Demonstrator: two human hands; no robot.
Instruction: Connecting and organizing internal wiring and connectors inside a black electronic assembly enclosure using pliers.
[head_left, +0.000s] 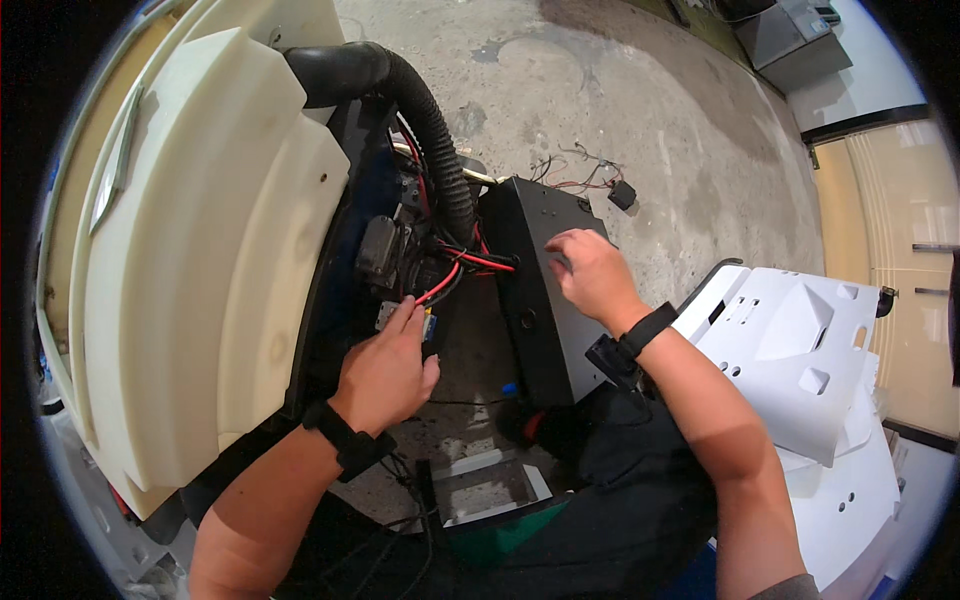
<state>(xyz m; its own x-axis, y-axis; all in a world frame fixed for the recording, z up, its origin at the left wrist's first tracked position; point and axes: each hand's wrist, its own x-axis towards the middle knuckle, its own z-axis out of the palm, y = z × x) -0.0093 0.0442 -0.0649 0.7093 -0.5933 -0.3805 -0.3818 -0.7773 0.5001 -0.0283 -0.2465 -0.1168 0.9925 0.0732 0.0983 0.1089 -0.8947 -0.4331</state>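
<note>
Cream plastic shell fills the left of the frame. Left hand near centre, fingers close together at the red cable, small blue part beside them; can't tell if it grips. Cable reaches right to black box at centre. Right hand over box, fingers curled, narrow thumb gap, nothing visible held. White panels lower right. Likely risk: cable strains or pulls loose if box tips or shifts. Tight between shell edge and box edge; open floor upper centre to upper right.
</note>
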